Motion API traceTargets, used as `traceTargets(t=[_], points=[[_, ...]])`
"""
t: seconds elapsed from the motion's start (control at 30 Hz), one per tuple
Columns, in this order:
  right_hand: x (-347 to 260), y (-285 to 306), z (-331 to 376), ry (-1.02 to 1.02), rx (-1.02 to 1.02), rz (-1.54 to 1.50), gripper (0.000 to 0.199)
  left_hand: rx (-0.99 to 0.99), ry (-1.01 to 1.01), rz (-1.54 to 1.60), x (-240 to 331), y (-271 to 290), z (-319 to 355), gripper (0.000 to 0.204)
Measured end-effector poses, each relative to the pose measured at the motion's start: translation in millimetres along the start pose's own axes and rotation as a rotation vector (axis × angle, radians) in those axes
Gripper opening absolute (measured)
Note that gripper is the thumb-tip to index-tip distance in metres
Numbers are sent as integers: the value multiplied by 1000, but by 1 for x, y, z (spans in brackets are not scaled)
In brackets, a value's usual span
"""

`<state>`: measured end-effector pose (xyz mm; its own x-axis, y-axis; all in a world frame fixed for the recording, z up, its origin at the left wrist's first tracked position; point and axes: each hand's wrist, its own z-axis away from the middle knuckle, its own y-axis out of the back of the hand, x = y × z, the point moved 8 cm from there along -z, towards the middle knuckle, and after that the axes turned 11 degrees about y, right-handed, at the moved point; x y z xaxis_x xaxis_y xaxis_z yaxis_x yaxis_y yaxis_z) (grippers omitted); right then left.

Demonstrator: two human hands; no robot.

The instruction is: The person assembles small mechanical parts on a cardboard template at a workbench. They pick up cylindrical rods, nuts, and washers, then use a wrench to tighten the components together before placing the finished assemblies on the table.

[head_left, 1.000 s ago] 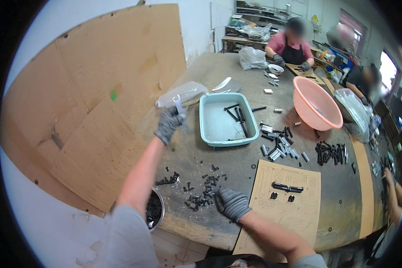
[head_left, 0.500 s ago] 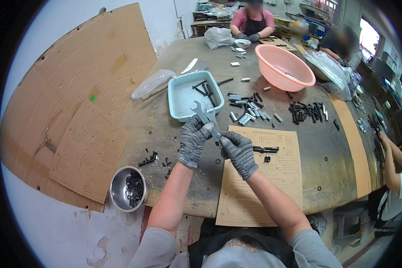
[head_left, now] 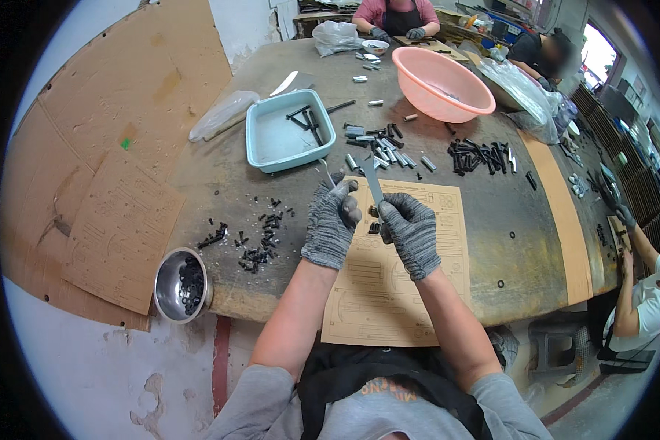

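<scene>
My gloved left hand [head_left: 330,224] is closed around a thin metal open-end wrench [head_left: 325,171], seen nearly edge-on above the fingers. In my gloved right hand [head_left: 411,233] is a second flat open-end wrench [head_left: 372,180], pinched at its lower end with the forked jaw pointing up. The two wrenches are apart. Both hands hover over the left part of a printed cardboard sheet [head_left: 396,308] at the table's front edge. Small black parts [head_left: 375,228] lie on the sheet between the hands.
Beyond the hands stand a light-blue tray [head_left: 260,147] holding black bolts and a pink basin [head_left: 436,84]. Metal sleeves [head_left: 389,154] and black bolts [head_left: 478,158] lie in piles. Left are loose screws [head_left: 260,253] and a steel bowl [head_left: 158,293]. Other people work around the table.
The wrenches, earlier overlapping between my hands, are now separated, one in each hand. My right hand has moved over the black bolts on the sheet. The view has shifted.
</scene>
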<state>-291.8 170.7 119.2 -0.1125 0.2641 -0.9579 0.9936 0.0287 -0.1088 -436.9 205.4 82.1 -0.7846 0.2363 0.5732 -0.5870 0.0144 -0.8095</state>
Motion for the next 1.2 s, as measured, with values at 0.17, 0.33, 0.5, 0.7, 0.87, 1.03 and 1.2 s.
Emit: traceTargets(t=[0.17, 0.33, 0.5, 0.7, 0.87, 1.03, 1.2], points=[[-11, 15, 3, 87, 29, 157, 12, 111, 98, 158, -27, -11, 0, 29], [-46, -11, 11, 640, -90, 1082, 17, 170, 153, 202, -52, -27, 3, 39], [-56, -23, 26, 563, -271, 1093, 20, 158, 89, -31, -52, 8, 11, 32], [-10, 16, -19, 175, -267, 448, 30, 209, 365, -464, -59, -6, 40, 21], [38, 15, -20, -130, -413, 315, 29, 218, 391, -696, -75, 22, 39, 22], [63, -2, -56, -238, -544, 173, 19, 240, 423, -699, -68, 51, 12, 25], [120, 15, -123, -313, -457, 216, 19, 374, 211, -1101, -13, 81, 6, 29]])
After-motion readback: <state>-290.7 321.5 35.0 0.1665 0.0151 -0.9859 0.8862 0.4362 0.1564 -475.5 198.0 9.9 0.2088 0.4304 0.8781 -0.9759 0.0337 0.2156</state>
